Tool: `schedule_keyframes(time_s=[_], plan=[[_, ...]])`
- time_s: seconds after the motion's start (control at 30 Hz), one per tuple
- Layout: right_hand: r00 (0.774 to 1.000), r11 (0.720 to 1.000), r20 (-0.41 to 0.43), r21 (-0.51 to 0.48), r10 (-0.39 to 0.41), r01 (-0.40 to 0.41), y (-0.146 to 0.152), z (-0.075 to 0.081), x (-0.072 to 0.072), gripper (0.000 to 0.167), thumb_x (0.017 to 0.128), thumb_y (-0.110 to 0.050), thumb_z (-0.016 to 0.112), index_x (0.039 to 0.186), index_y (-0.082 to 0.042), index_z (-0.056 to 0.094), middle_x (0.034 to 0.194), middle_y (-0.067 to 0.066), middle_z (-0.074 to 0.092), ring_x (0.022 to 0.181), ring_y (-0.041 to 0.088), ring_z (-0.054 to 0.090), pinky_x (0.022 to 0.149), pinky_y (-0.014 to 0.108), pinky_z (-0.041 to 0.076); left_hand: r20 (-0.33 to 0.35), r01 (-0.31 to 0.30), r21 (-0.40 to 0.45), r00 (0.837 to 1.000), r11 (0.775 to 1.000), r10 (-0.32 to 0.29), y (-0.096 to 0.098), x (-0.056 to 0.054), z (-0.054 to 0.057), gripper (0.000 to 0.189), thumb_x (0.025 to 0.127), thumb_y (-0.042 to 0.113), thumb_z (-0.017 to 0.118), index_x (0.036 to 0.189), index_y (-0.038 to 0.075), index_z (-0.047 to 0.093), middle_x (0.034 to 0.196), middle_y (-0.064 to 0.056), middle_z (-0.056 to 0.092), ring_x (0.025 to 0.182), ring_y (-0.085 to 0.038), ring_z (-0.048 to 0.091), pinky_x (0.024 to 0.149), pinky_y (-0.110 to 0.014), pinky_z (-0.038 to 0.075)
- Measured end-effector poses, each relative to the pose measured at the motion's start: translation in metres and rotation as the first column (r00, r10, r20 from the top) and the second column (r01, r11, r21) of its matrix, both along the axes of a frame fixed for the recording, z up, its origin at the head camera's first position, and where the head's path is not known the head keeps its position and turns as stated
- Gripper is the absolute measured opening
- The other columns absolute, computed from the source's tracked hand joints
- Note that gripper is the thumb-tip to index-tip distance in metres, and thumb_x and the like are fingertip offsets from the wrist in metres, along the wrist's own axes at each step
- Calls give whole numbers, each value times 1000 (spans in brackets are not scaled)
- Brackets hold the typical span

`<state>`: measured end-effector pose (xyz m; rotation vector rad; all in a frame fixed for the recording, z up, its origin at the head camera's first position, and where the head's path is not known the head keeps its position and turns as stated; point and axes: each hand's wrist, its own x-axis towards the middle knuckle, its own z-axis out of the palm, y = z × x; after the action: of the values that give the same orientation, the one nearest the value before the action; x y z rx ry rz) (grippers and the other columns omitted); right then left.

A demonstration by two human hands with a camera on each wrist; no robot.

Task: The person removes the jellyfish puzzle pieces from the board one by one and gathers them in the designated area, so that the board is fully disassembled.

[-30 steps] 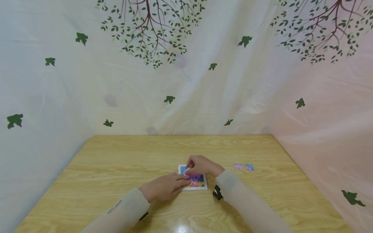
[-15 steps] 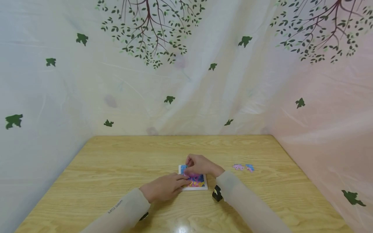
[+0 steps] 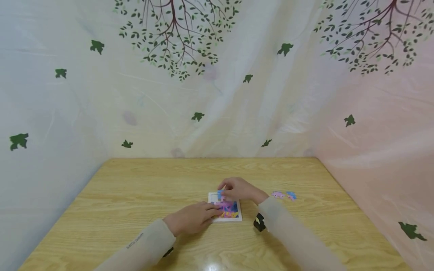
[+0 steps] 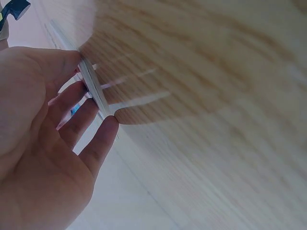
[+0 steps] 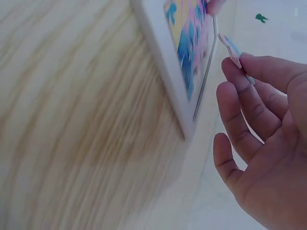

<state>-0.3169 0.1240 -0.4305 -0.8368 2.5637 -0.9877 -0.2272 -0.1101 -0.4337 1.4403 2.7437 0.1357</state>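
Note:
In the head view, a small white-framed jigsaw puzzle [image 3: 230, 219] lies on the wooden table, its lower part filled with pink, blue and yellow pieces. My left hand [image 3: 192, 217] rests at its left side with fairly straight fingers reaching over the picture; the left wrist view has those fingertips [image 4: 110, 122] along the frame's edge. Over the puzzle's upper part, my right hand [image 3: 239, 189] pinches a blue and pink puzzle piece [image 3: 220, 195] between thumb and fingers. The right wrist view shows this piece [image 5: 231, 50] tilted above the board, apart from it.
Two loose puzzle pieces lie right of the board: a pink one with eyes [image 3: 277, 194] and a blue and pink one [image 3: 291, 195]. The wooden table [image 3: 142, 188] meets a pale printed curtain [image 3: 217, 139] at the back and sides.
My right hand has shifted slightly right and lifted a puzzle piece from the board's upper left, baring a pale area of the tray. My left hand stays in place.

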Motion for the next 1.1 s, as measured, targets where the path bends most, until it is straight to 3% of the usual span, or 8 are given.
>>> schedule_keyframes(time_s=[0.27,0.6,0.8,1.1], plan=[[1000,1000,-15,-4,1,-2,50,-3,-4,14,101,-20,65,112,-12,69,81,1,68,67,11,54,62,28,47,-11,-10,9,1000,1000,10,1,2,0,42,106,16,56,148,12,55,149,-7,55,129,-25,57,109,-38,46],[989,989,18,25,-149,148,108,-4,-7,13,99,-20,69,105,-8,67,84,0,70,72,14,57,64,28,46,-24,11,25,1000,1000,-11,1,1,1,42,106,13,56,147,10,56,149,-8,56,132,-28,56,112,-39,44],[975,981,108,7,-196,196,125,-1,-2,14,100,-17,67,104,-4,67,87,5,67,58,12,45,48,22,37,-2,-5,15,1000,1000,5,1,0,-2,42,107,15,55,149,11,54,151,-7,54,135,-26,54,114,-39,41],[963,977,172,-15,-209,215,137,-2,-1,15,99,-12,67,106,2,68,81,6,66,54,9,41,48,22,35,-7,7,26,1000,1000,-7,0,2,0,42,105,13,57,147,10,56,149,-8,55,133,-27,55,112,-39,44]])
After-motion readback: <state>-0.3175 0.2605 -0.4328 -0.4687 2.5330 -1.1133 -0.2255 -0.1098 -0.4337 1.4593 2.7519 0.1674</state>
